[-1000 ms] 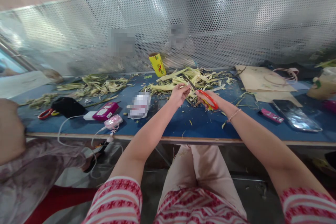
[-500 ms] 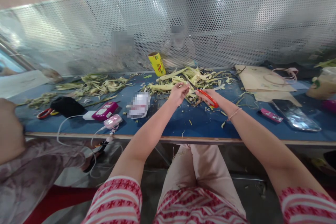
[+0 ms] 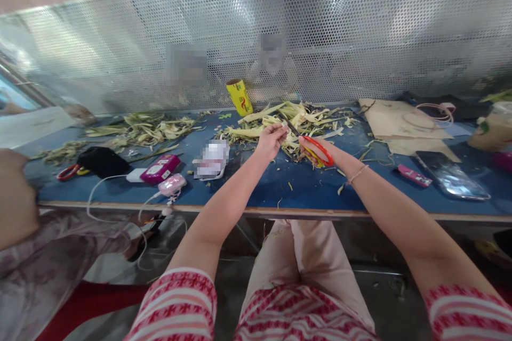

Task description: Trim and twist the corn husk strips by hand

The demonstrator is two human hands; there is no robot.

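In my right hand [image 3: 316, 149] is a pair of scissors [image 3: 319, 151] with red and yellow handles. Its handles stand apart, and its dark blades point up and left toward my other hand. The fingers of my left hand [image 3: 272, 141] are pinched together by the blade tips. Whatever lies between them is too small and pale to make out. Behind and below both hands spreads a heap of pale green and yellowish dry husk-like strips [image 3: 304, 115].
A yellow tube [image 3: 239, 97] leans near the perforated metal screen [image 3: 320, 26]. Leftward on the blue table [image 3: 256, 192] are a second husk pile [image 3: 160, 129], a black pouch [image 3: 103, 162] and a purple power bank [image 3: 160, 169]. A phone [image 3: 452, 175] and brown paper [image 3: 400, 120] lie right. Someone sits at left.
The scissors' handles have spread, and more of the yellow loop shows. My hands stay in nearly the same place.
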